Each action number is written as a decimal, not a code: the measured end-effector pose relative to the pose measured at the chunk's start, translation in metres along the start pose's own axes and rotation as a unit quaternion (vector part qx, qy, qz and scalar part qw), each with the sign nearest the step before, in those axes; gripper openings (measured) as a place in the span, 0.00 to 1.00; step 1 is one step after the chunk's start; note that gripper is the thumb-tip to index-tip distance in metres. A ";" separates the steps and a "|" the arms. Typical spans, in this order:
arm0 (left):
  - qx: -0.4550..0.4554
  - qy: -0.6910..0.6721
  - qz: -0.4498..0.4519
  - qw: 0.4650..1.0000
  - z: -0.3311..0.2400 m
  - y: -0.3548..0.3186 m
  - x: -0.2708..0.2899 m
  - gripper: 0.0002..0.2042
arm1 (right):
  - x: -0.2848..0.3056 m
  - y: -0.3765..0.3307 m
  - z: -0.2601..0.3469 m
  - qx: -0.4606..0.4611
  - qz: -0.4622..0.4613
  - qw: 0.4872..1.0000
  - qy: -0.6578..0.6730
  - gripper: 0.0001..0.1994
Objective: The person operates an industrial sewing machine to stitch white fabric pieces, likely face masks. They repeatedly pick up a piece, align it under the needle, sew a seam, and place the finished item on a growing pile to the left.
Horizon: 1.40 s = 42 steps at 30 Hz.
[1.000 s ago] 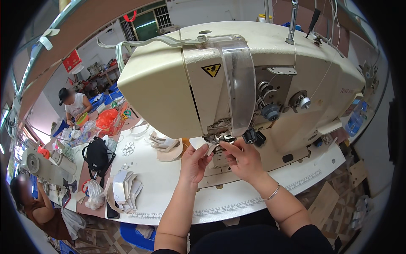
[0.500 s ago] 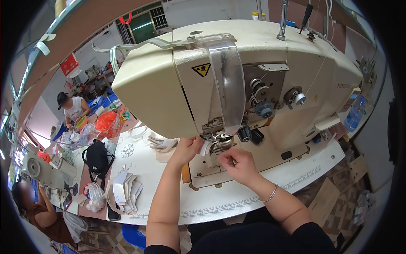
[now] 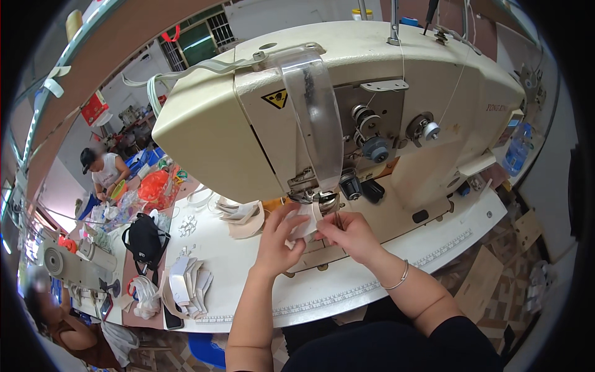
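Observation:
A big cream sewing machine point(image 3: 347, 105) fills the upper middle of the view. Its presser foot and needle point(image 3: 317, 199) sit just above my hands. My left hand point(image 3: 279, 239) and my right hand point(image 3: 347, 232) both pinch a small pale fabric piece point(image 3: 304, 226) under the needle area on the machine bed. My right wrist wears a thin bracelet point(image 3: 396, 279). The part of the piece under the foot is hidden by my fingers.
A white worktable point(image 3: 248, 273) carries a heap of beige cut pieces point(image 3: 242, 217), a stack of white pieces point(image 3: 186, 282) and a black bag point(image 3: 145, 239). Two other people work at the left, one far point(image 3: 102, 173), one near point(image 3: 56, 316). Cardboard lies on the floor at right.
My head has moved closer to the machine. Both hands have come together under the presser foot and now hold the pale piece between them.

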<state>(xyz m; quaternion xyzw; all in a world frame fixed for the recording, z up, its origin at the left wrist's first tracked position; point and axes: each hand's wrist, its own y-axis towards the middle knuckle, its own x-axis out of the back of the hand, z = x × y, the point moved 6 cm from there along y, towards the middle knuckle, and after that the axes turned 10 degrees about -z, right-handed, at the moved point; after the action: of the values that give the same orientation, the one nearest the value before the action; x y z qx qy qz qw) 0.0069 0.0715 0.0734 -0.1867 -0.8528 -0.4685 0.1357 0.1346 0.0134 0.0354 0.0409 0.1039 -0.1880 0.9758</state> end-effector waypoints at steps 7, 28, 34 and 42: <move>-0.175 0.182 -0.017 0.967 -0.037 -0.004 -0.002 0.18 | 0.013 0.000 -0.010 -0.053 -0.003 0.996 0.071 0.08; -0.056 -0.002 -0.062 0.997 0.017 0.015 -0.002 0.15 | 0.019 0.003 -0.020 -0.056 -0.015 0.996 0.072 0.08; 0.022 -0.095 -0.069 0.993 0.035 0.027 -0.004 0.09 | 0.027 -0.001 -0.028 -0.059 -0.015 0.996 0.062 0.09; 0.194 -0.230 -0.065 0.951 0.076 0.005 -0.017 0.15 | 0.028 -0.002 -0.042 -0.085 -0.011 0.994 0.061 0.09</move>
<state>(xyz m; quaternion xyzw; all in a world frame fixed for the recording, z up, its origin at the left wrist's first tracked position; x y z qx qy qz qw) 0.0197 0.1350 0.0306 -0.2035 -0.9458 -0.2457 -0.0614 0.1512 0.0061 -0.0116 -0.0319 0.1792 -0.1861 0.9655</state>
